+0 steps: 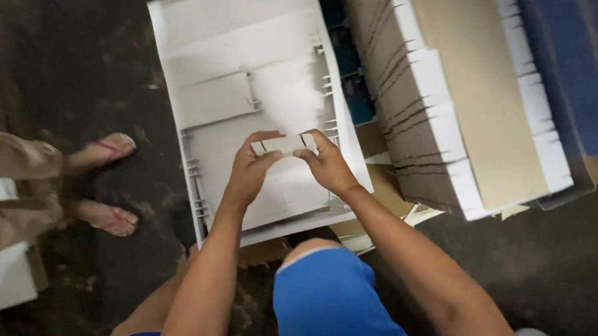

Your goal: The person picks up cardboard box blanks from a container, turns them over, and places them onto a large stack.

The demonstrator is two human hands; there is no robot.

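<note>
Two feet in pink-strapped sandals (pixel 108 184) stand on the dark floor (pixel 78 51) at the far left, belonging to another person in tan clothing, well apart from the work. Next along, a large white die-cut cardboard sheet (pixel 251 47) lies flat in front of the person, its edges notched. Over its lower half the left hand (pixel 250 168) pinches the left end of a small white folded card piece (pixel 285 144), its grip clamped on it with thumb on top. The right hand (pixel 327 164) clamps its grip on the right end of the same piece, so the piece hangs between both hands just above the sheet. Below them shows a knee in blue shorts (pixel 333 294). Farther right rests a tall stack of flat cardboard blanks (pixel 456 94), brown on top with white notched edges.
</note>
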